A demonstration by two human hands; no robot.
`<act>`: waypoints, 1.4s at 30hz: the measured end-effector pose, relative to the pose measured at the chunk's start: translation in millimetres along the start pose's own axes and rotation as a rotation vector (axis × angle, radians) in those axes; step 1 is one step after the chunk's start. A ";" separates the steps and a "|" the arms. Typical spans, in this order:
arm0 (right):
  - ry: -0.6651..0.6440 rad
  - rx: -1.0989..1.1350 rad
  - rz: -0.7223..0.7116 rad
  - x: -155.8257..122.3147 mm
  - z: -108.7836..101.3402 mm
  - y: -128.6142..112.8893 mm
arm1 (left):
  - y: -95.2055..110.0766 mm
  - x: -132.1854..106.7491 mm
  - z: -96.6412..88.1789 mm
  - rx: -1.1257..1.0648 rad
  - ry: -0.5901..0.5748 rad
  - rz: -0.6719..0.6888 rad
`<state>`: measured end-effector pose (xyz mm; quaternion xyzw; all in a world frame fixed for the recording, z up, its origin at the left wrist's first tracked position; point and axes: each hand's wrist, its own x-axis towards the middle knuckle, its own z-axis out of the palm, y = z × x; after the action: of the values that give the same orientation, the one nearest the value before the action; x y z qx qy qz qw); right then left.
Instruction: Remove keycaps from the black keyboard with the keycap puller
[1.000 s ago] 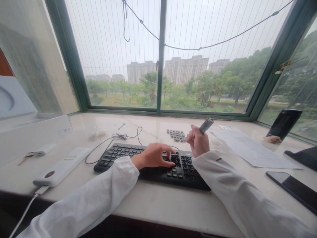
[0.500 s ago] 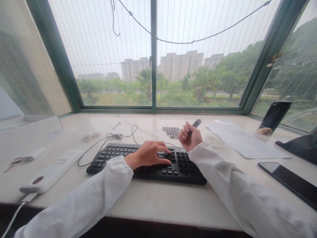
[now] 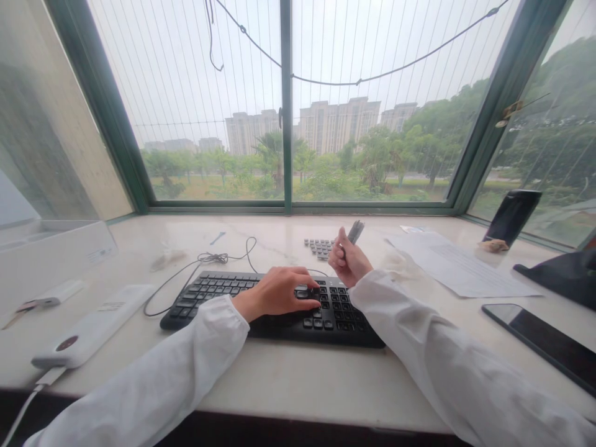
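Note:
A black keyboard (image 3: 272, 323) lies on the pale sill, and some of its right-hand keys are without caps. My left hand (image 3: 279, 290) rests palm-down over its right half, thumb and fingers stretched apart against the keys. Just above the number pad, my right hand (image 3: 350, 259) is closed around a dark, slim tool (image 3: 356, 231) whose narrow ends stick up past the fist. Its lower part is hidden in the fingers, so I cannot tell its exact kind. Behind that hand, loose keycaps (image 3: 320, 248) sit in rows, partly covered by it.
On the left are a white power bank (image 3: 95, 326) with a cable and a white box (image 3: 56, 248). The keyboard's bundled cord (image 3: 214, 257) lies behind it. Paper sheets (image 3: 437, 261), a phone (image 3: 540, 341) and an upright dark object (image 3: 513, 217) are right.
My right hand has shifted slightly left and tilted, with the dark tool still in its grip. My left hand stays in place on the keyboard. The view has moved slightly.

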<state>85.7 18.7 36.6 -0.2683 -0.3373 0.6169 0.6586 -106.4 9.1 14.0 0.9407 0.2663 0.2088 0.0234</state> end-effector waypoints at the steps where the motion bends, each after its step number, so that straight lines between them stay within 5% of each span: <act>1: -0.002 -0.010 0.020 -0.5 0.0 -0.5 | 0.0 -0.1 0.1 -0.001 -0.001 0.001; 7: -0.036 0.121 0.201 -1.7 -1.2 -5.3 | 0.3 -0.4 -1.0 0.009 -0.007 0.000; 14: -0.091 0.114 -0.011 0.2 -0.1 2.4 | 0.4 0.4 -1.0 0.003 -0.016 -0.006; 25: -0.175 0.239 0.009 -6.8 3.2 -6.6 | -1.1 -0.4 0.4 -0.004 -0.012 0.012; 34: 0.011 0.291 0.129 -7.6 8.8 -10.6 | -2.4 0.2 1.0 -0.010 -0.006 0.018; 42: -0.021 0.255 0.137 -8.1 7.3 -9.5 | -3.2 0.0 1.4 -0.016 0.005 0.036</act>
<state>85.9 9.3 47.6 -0.1983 -0.2437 0.7010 0.6402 -107.4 11.9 12.2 0.9445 0.2478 0.2139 0.0263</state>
